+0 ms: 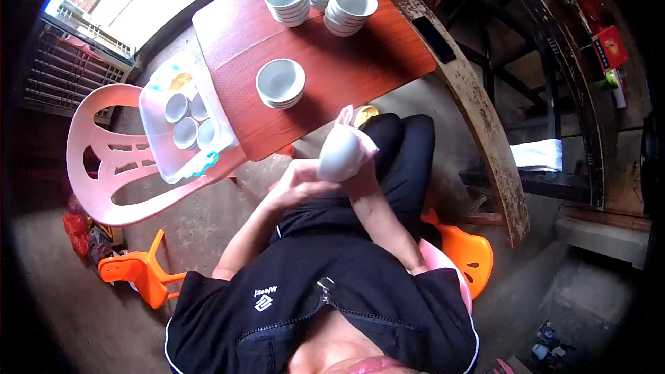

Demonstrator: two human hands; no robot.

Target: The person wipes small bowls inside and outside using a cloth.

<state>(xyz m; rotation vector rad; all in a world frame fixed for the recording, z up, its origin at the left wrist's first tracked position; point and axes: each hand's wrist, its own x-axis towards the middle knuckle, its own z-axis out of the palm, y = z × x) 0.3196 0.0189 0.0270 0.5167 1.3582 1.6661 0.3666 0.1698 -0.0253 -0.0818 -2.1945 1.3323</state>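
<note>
Left hand (302,183) and right hand (360,172) curl round a smooth bowl (337,155) with seemingly soft cloth (366,144).

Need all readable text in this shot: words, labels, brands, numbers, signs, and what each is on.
Nothing quotable with certainty.
Black top: small upside-down wordmark beside the chest logo, too blurred to read surely.
Red packet: marks, too small to read.
White bowl in the hands: no text seen.
Phone: no text seen.

A logo (263,303) and illegible lettering (266,290) mark the black shirt (388,287).
</note>
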